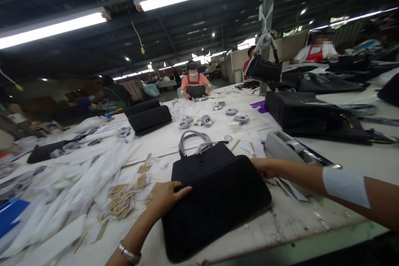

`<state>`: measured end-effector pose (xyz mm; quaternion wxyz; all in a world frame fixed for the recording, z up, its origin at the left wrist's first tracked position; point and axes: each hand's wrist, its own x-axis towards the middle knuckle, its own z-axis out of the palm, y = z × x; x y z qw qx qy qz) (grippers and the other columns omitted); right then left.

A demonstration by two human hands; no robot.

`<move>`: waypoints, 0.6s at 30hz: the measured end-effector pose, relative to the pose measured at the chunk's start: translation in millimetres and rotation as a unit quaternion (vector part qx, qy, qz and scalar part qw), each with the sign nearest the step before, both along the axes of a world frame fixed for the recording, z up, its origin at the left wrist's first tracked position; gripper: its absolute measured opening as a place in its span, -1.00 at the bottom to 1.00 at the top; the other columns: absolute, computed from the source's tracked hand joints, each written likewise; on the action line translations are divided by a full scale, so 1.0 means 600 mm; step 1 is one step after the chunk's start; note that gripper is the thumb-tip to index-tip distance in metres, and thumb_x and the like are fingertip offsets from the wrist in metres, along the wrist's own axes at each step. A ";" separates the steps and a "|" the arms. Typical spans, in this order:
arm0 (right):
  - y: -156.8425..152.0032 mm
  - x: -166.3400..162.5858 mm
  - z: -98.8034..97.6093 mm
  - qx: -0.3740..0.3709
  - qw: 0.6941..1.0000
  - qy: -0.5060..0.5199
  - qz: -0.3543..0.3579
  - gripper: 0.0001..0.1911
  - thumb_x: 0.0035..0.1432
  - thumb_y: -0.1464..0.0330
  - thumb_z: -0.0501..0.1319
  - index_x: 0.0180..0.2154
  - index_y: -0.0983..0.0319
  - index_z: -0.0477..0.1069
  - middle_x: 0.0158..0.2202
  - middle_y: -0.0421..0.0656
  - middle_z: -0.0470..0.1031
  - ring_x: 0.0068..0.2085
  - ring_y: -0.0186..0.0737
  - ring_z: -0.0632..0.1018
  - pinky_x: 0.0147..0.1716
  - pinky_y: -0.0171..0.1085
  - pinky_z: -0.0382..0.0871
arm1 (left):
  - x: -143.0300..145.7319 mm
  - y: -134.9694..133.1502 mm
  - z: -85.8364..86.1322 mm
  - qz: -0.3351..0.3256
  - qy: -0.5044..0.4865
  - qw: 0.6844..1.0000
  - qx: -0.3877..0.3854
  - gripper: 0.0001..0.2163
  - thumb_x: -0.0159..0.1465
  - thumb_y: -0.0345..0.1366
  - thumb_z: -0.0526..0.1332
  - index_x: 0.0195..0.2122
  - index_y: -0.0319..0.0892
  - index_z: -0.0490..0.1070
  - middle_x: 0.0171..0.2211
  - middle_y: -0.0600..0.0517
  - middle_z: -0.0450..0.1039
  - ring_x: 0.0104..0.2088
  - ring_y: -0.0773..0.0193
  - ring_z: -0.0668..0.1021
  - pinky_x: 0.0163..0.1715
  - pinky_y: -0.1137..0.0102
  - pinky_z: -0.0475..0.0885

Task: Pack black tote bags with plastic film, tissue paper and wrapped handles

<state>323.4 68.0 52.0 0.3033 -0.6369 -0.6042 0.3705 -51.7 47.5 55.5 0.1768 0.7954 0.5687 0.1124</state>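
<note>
A black handbag (pixel 218 203) lies tilted near the table's front edge, its broad bottom panel toward me. Its handles (pixel 196 136), wrapped in clear or greyish film, rise at the far end. With the thumb over the bag's left edge and the other fingers partly hidden, my left hand (pixel 171 196) grips it. Around the upper right corner my right hand (pixel 262 167) is closed, its fingertips hidden behind the bag. Cardboard tags with strings (pixel 123 200) lie left of my left hand. A grey tape dispenser (pixel 285 146) stands just beyond my right forearm.
White plastic sheets (pixel 84 187) cover the table's left side. Several film-wrapped handle coils (pixel 204 121) lie farther back. Black bags (pixel 149 118) stand at the back left, and another large black bag (pixel 311 116) lies at the right. Across the table a co-worker (pixel 195 83) handles something.
</note>
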 end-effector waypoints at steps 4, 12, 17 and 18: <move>0.000 0.008 0.034 0.026 0.996 -0.085 0.029 -0.71 -0.09 0.09 0.30 -0.57 0.18 0.46 -0.58 -0.11 0.51 -0.44 -0.05 0.56 -0.44 -0.15 0.46 | -0.005 0.008 -0.016 0.009 -0.027 1.000 -0.011 -0.49 0.25 0.18 0.08 -0.60 -0.16 0.33 -0.63 0.12 0.32 -0.55 0.29 0.39 -0.52 0.42 0.07; -0.049 -0.025 0.038 0.096 0.994 -0.026 0.046 -0.54 0.16 -0.06 0.15 -0.08 0.08 0.51 -0.04 -0.11 0.60 -0.01 0.07 0.57 0.01 -0.02 0.45 | -0.007 -0.018 -0.007 0.068 -0.137 0.987 0.039 -0.60 0.25 0.09 0.16 -0.43 -0.15 0.51 -0.51 0.05 0.50 -0.43 0.21 0.52 -0.42 0.40 0.28; -0.065 -0.023 -0.028 0.126 0.990 -0.048 -0.036 -0.55 0.13 -0.09 0.16 -0.20 0.10 0.51 -0.22 -0.13 0.64 -0.17 0.10 0.62 -0.14 0.01 0.51 | -0.015 -0.088 -0.018 0.178 -0.294 0.935 0.090 -0.71 0.30 -0.04 0.17 -0.12 -0.10 0.50 -0.14 0.02 0.57 -0.07 0.12 0.55 -0.04 0.30 0.39; -0.067 -0.020 -0.037 0.129 0.989 -0.048 -0.048 -0.54 0.12 -0.10 0.15 -0.20 0.10 0.50 -0.23 -0.13 0.64 -0.19 0.10 0.62 -0.14 0.02 0.51 | -0.014 -0.108 -0.025 0.200 -0.298 0.928 0.100 -0.70 0.29 -0.05 0.19 -0.07 -0.09 0.47 -0.09 0.01 0.55 -0.03 0.11 0.54 0.00 0.28 0.38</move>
